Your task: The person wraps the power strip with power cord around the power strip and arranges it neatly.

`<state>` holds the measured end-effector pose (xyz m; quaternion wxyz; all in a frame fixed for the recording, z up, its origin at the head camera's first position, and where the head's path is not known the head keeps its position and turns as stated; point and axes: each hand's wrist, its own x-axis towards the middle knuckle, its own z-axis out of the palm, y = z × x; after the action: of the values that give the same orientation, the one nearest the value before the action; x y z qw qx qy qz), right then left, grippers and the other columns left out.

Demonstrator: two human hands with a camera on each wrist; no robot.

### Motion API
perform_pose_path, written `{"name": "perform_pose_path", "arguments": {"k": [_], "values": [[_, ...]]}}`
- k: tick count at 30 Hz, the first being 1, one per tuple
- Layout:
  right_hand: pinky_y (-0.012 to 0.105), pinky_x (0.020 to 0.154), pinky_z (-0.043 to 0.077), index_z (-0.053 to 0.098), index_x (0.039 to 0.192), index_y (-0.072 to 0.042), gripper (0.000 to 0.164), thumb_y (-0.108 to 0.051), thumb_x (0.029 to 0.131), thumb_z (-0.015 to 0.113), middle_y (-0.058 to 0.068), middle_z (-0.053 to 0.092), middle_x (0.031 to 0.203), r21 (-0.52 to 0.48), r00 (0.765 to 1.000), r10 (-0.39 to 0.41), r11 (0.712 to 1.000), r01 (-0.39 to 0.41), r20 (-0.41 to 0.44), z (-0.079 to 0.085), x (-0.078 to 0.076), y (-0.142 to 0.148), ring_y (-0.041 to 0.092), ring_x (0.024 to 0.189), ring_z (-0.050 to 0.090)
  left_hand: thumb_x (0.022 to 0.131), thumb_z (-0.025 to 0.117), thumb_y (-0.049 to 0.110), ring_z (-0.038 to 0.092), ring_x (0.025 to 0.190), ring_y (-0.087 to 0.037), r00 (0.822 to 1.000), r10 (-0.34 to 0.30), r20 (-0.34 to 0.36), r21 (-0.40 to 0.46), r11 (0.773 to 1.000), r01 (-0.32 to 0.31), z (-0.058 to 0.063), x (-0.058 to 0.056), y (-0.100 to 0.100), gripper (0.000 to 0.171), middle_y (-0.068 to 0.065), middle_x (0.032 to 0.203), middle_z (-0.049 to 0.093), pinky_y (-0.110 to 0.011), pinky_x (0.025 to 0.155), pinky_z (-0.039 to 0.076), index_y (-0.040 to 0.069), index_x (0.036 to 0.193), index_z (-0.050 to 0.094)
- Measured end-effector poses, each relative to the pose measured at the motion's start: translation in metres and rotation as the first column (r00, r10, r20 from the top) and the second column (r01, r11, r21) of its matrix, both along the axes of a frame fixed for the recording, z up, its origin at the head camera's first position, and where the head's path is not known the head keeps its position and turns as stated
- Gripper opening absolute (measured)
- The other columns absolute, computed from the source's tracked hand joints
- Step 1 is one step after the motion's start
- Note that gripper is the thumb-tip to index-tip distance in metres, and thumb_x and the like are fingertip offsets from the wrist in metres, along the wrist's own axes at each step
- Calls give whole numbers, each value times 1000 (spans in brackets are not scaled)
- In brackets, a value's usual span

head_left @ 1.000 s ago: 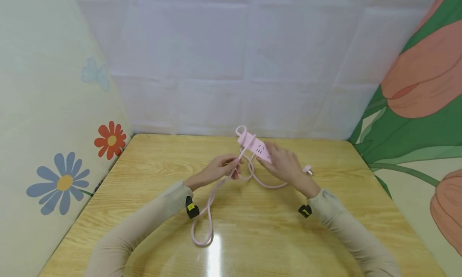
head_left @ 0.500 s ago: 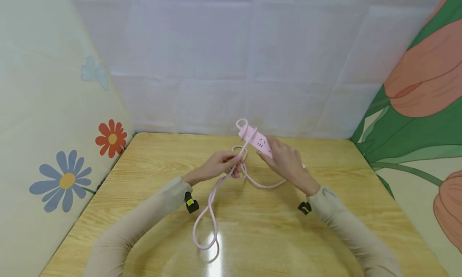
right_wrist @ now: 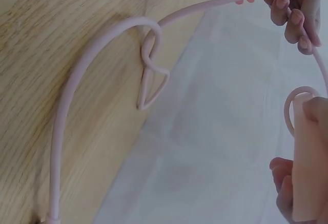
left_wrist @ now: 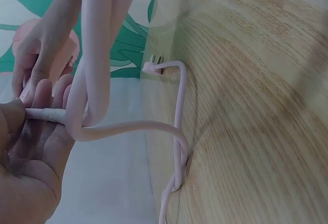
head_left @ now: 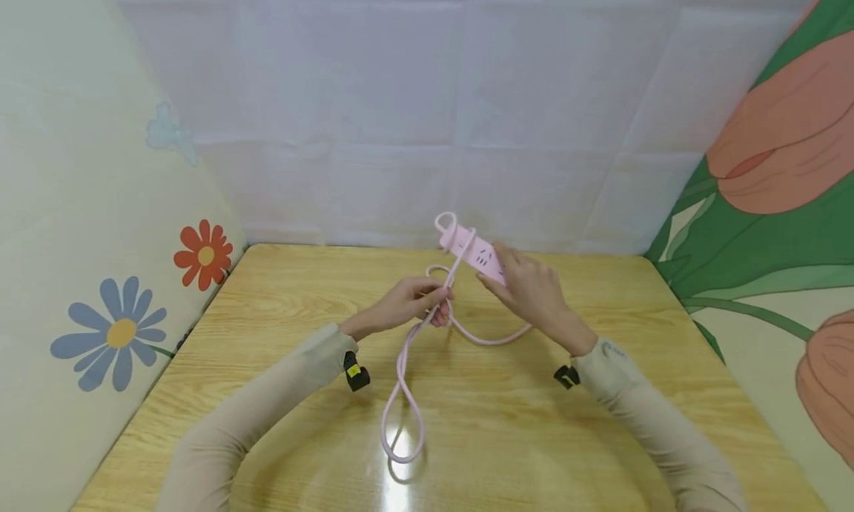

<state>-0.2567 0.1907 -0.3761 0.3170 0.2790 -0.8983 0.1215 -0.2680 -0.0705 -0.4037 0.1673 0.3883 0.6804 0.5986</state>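
A pink power strip is raised above the far part of the table, tilted, with its socket holes showing. My right hand grips its near right end. The pink cord bends in a small loop at the strip's far end and runs down to my left hand, whose thumb and fingers pinch it. Below the left hand a doubled, twisted length of cord hangs toward the table. In the left wrist view a pale wrap shows on the cord by the fingers. The plug lies on the wood with its prongs exposed.
The wooden table meets a white cloth backdrop at its far edge. Flower-patterned panels flank it. Part of the cord lies in bends on the table. A small black wrist camera sits at each cuff.
Both hands keep their holds. The power strip has risen slightly and tilted more. The hanging cord loop has swung to the right, and the plug has gone out of sight behind the right hand.
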Motion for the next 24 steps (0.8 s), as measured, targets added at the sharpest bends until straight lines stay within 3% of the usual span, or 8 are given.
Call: {"name": "perform_pose_path", "arguments": {"k": [4,11,17,24], "values": [[30,38,43,54,129,4,58,-34,89,74,16,63,79,-7,1000,10,1000,-10,12,2,2,1,23,52,53,106,47,11,69,75,-23,1000,-4,1,0,1000,4,0,-1,0,27,-25,90,65,-50,73,59,-9,119,61],[29,38,43,55,129,6,57,-30,89,74,16,63,78,-25,1000,19,1000,-18,21,9,2,2,22,51,53,105,47,7,69,75,-25,1000,-2,21,6,1000,2,3,-2,2,28,-36,95,58,-53,73,58,-10,126,56],[29,38,43,55,128,7,58,-30,89,75,18,63,81,-19,999,32,999,-32,-6,15,3,4,23,52,54,105,47,6,69,72,-22,1000,14,16,2,1000,-14,8,-3,4,26,-18,89,63,-53,71,59,-10,124,57],[29,38,44,55,127,7,58,-29,87,77,19,64,82,-25,997,52,998,-53,-48,23,7,2,24,52,55,105,47,4,68,69,-21,999,42,-10,21,999,-42,12,-2,5,24,-17,87,62,-47,67,60,-10,121,57]]}}
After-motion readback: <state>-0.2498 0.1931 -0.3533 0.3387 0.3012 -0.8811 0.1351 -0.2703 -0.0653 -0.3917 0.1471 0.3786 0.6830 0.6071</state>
